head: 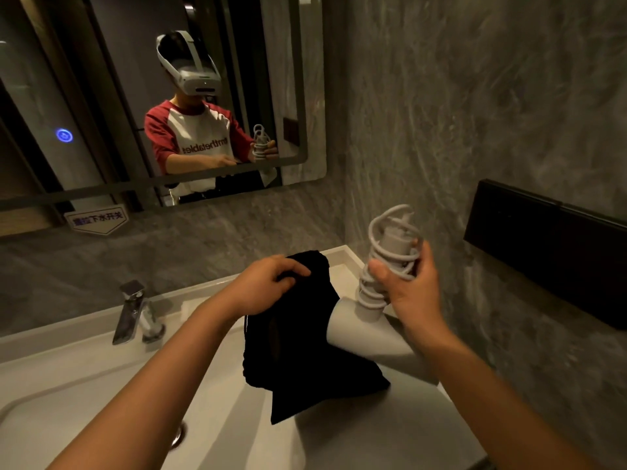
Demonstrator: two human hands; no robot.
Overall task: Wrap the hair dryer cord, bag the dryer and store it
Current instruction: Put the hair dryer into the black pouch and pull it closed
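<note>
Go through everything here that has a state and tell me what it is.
White hair dryer: held up, barrel entering the bag.
White cord: coiled around the handle.
Black cloth bag: held at its top, over the basin.
Chrome faucet: no water running.
Left hand: gripping the bag.
Right hand: gripping the wrapped handle.

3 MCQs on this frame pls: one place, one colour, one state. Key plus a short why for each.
1. Where is the faucet?
A. Left of the black bag
B. Right of the hair dryer
C. On the wall shelf

2. What colour is the bag?
A. White
B. Black
C. Red

3. What state is the cord in?
A. Hanging loose into the sink
B. Plugged into a wall socket
C. Coiled around the dryer's handle

Key:
1 A, it stands at the basin's back edge, left of the bag that the left hand holds.
2 B, the cloth is black.
3 C, loops wrap the handle of the hair dryer, gripped by the right hand.
</note>
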